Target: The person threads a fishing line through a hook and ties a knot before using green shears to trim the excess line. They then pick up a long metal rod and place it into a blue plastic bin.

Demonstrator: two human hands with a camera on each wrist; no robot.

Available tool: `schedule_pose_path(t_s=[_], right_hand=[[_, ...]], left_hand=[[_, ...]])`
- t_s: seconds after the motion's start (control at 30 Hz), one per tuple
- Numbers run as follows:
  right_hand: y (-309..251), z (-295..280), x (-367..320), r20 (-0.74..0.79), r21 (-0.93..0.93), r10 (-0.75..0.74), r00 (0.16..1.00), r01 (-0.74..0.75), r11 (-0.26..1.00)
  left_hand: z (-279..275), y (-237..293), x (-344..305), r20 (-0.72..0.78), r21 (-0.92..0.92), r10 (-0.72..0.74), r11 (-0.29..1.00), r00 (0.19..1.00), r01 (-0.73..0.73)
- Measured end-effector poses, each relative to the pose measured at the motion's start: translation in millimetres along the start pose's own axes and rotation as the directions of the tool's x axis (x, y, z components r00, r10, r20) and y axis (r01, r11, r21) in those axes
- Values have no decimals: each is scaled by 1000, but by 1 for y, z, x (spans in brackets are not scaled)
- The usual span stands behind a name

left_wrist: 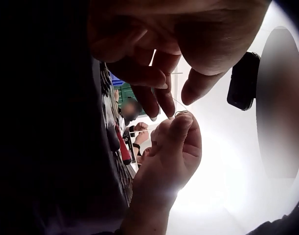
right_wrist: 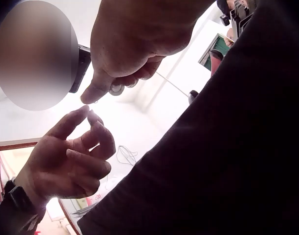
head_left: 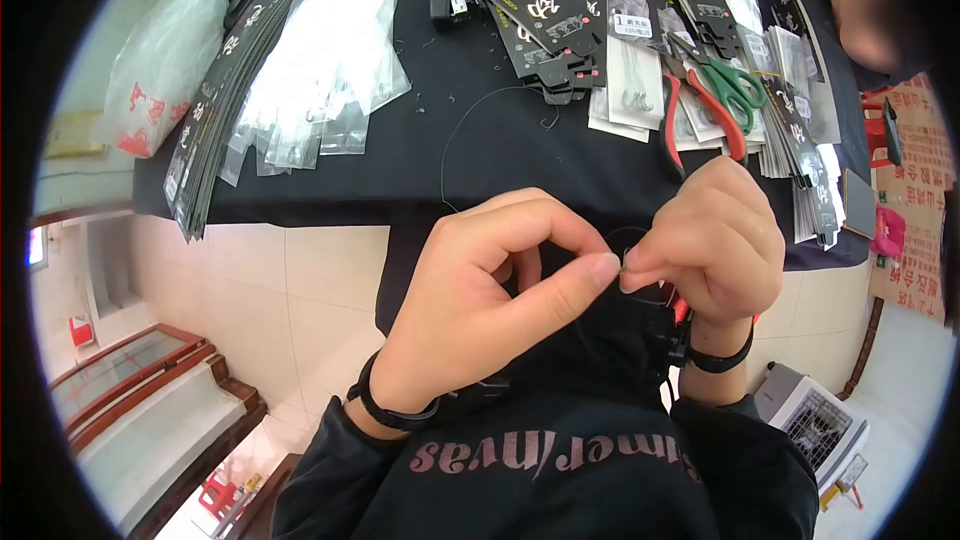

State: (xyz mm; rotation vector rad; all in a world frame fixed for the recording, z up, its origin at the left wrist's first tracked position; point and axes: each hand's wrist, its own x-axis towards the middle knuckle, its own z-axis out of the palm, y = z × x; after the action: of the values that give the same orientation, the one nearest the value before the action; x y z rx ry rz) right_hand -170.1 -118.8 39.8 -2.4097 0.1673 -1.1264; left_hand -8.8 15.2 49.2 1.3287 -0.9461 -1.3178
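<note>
In front of the dark shirt, my left hand [head_left: 490,290] and right hand [head_left: 715,240] meet fingertip to fingertip. The right thumb and forefinger pinch a thin fishing line, its small loop [left_wrist: 181,113] showing at their tips in the left wrist view. My left thumb and forefinger come together on the line beside them, the other left fingers loosely curled. A long thin strand [head_left: 443,165] arcs from the table to behind the left hand. Whatever tiny piece lies between the fingertips is too small to make out.
The black-covered table [head_left: 420,130] holds clear plastic sleeves [head_left: 320,50], black printed cards [head_left: 545,10], a stapler [head_left: 452,0], red-handled pliers [head_left: 672,120] and green-handled scissors [head_left: 738,90]. A white plastic bag [head_left: 165,60] hangs at the left. Another person's arm [head_left: 865,20] shows at the far right.
</note>
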Motion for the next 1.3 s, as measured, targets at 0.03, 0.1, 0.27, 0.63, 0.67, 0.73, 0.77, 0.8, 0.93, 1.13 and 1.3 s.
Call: schedule_pose_path(t_s=[0.03,0.1,0.27,0.63,0.67,0.73,0.77,0.8,0.93,1.13,1.3], right_hand=[[0,1,0,10,-7,-15,1000,15,1000],[0,2,0,20,-12,-27,999,28,1000],[1,3,-1,15,28,-20,1000,20,999],[15,5,-13,-37,255,91,995,-79,964],[16,5,-13,-28,243,85,996,-75,967],[17,5,-13,-6,248,71,997,-67,966],[17,5,-12,13,254,54,998,-55,966],[18,6,-12,14,254,56,998,-57,965],[19,9,-11,17,294,43,999,-46,955],[17,11,-12,30,283,66,997,-72,957],[16,11,-12,37,271,78,996,-85,959]], left_hand=[[0,-1,0,-2,0,-2,1000,1000,2],[0,-5,0,29,-16,27,1000,999,-27],[0,-6,0,63,-70,19,997,998,-15],[-4,-11,4,37,-74,-22,997,999,25],[-5,-12,5,55,-94,-17,995,998,23],[-5,-14,6,75,-116,-15,993,997,24],[-5,-14,6,84,-121,-16,992,996,26],[-5,-15,6,94,-125,-17,992,995,29],[-3,-13,6,109,-148,-44,987,993,60],[-1,-14,7,52,-151,-7,988,999,15],[0,-16,8,-6,-81,16,997,1000,-16]])
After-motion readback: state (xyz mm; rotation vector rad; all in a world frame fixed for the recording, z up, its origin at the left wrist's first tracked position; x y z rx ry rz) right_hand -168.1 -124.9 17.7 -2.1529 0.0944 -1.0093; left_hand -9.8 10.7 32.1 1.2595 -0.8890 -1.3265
